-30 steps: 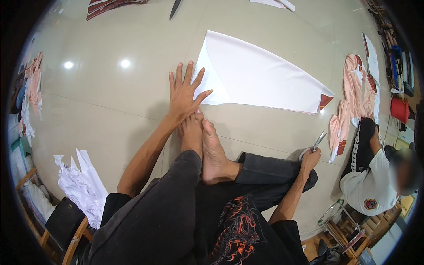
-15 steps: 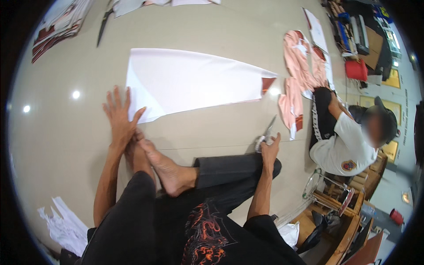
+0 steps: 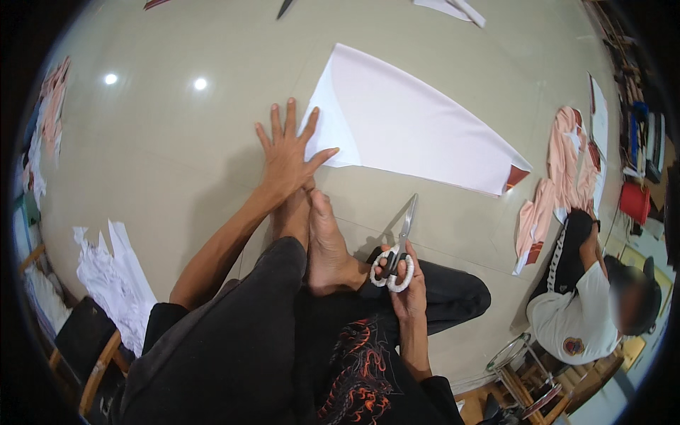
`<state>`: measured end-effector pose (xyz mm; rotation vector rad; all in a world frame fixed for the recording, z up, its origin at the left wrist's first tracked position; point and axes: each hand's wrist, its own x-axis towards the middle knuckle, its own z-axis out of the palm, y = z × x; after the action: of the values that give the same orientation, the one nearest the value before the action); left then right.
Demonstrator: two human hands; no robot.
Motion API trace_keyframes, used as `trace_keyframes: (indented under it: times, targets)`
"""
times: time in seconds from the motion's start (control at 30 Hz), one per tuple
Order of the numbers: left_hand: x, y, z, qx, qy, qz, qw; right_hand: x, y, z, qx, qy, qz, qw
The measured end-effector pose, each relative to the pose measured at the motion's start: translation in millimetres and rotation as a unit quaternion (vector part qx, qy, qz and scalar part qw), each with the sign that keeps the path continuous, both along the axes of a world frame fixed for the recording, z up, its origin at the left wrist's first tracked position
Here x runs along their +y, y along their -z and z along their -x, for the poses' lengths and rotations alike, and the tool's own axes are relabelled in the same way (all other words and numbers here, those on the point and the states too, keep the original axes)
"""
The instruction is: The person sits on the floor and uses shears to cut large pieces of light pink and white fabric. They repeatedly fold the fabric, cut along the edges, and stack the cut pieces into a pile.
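A folded piece of white and pale pink fabric (image 3: 418, 120) lies flat on the tiled floor, with a dark red patterned patch at its narrow right end. My left hand (image 3: 288, 157) is spread, fingers apart, its thumb and forefinger touching the fabric's left edge. Close in front of my body, my right hand (image 3: 408, 291) is closed around a pair of scissors (image 3: 406, 227). White wrapping covers the finger loops, and the blades point away from me, short of the fabric. My bare feet (image 3: 327, 248) rest beside my left wrist.
At the right sits another person (image 3: 577, 312) near peach and white garment pieces (image 3: 559, 166). White fabric scraps (image 3: 117, 273) are heaped at the left, by a wooden-framed chair (image 3: 99, 354). More cloth (image 3: 453, 8) and a dark pointed blade (image 3: 285, 8) lie at the far edge.
My right hand has brought the scissors inward from beside my knee and turned them upward. The view has swung, so the fabric sits farther right. My left hand stays spread at its edge.
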<state>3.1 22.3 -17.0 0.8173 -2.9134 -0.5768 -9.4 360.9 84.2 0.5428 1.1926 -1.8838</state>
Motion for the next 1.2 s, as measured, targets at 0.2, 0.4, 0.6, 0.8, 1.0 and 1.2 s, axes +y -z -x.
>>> trace_keyframes:
  times: [0.2, 0.4, 0.6, 0.8, 1.0, 1.2]
  targets:
    - [6, -4, 0, -0.026, -0.004, -0.016, 1.000, -10, 7, 22, 0.002, -0.056, 0.006, 0.998]
    - [8, 1, 3, -0.013, -0.005, -0.007, 1.000, -24, 39, 39, 0.021, -0.143, 0.021, 0.989]
    - [7, -1, 3, -0.015, -0.003, -0.019, 1.000, -47, 49, 48, 0.084, -0.217, -0.036, 0.972]
    - [5, 3, 3, -0.010, -0.002, -0.012, 1.000, -56, 56, 53, 0.114, -0.199, -0.050, 0.972]
    - [5, 4, 1, -0.007, -0.003, -0.019, 1.000, -58, 56, 53, 0.138, -0.204, -0.071, 0.967]
    - [5, 6, 0, -0.007, -0.005, -0.018, 1.000, -58, 57, 58, 0.138, -0.207, -0.061, 0.967]
